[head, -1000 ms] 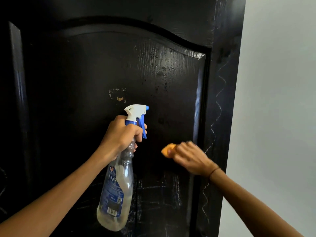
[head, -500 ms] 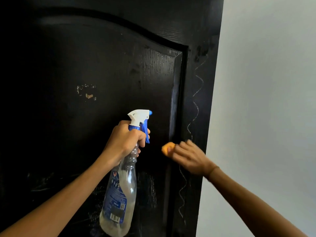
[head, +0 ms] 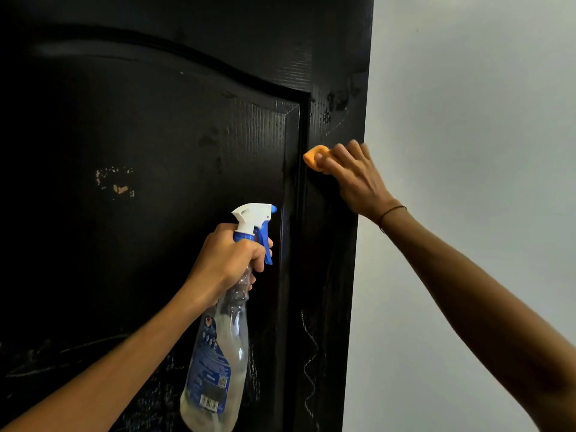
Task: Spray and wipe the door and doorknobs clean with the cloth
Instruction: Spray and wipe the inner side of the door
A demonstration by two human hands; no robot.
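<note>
We see the spray bottle (head: 218, 347) hanging in front of the black door (head: 149, 145), its long axis close to upright, base leaning a little toward us and to the left, with the white-and-blue nozzle at the top pointing right, toward the door's right stile. Our left hand (head: 227, 263) has its grip curled round the bottle's neck just under the spray head, one finger resting in front of the blue trigger. Our right hand (head: 352, 179) presses a small orange cloth (head: 314, 157) flat against the door's right stile, just right of the raised panel's edge; the fingers are bent over the cloth and hold it bunched against the wood, so only its left end shows. Compared with half a second ago, the right hand and cloth have climbed well up the stile, from level with the bottle's nozzle to clearly above it, and the upper stretch of the chalky zigzag line (head: 308, 353) is gone, with only the lower part left below the hand. The bottle and left hand have barely shifted against the door. The bottle is clear plastic with a blue label and a barcode near the base, holding pale cloudy liquid. The door is glossy, streaked, with a chipped pale patch (head: 115, 182) on the panel left of the bottle.
</note>
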